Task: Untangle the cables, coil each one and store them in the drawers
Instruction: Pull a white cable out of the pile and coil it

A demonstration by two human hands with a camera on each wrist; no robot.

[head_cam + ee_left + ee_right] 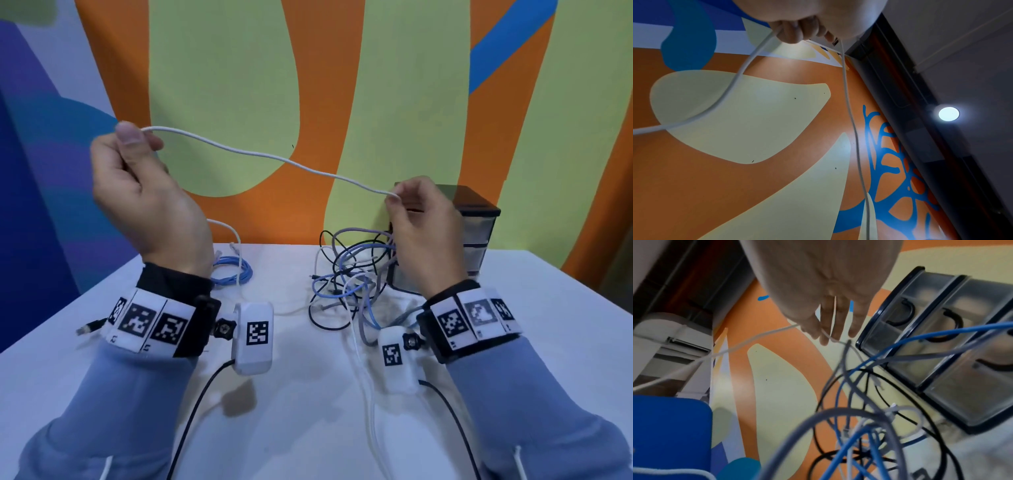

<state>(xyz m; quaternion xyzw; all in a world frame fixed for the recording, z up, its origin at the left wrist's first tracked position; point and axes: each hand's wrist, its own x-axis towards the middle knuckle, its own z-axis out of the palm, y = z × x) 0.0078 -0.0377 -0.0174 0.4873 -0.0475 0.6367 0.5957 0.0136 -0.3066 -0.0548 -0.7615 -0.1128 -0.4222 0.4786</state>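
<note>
Pinching one thin white braided cable [274, 158] taut between left grip [144, 192] and right grip [424, 226] — multicoloured tangled cable heap [352, 284] below the right.

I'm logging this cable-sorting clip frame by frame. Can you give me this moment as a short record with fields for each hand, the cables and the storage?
left hand: raised, pinching the thin white cable
right hand: pinching the same white cable above the pile
white cable: stretched in the air between both hands
tangled pile of blue, black, grey and white cables: on the white table
coiled blue cable: on the table, behind the left wrist
small black drawer unit with translucent drawers: behind the right hand, drawers closed
</note>
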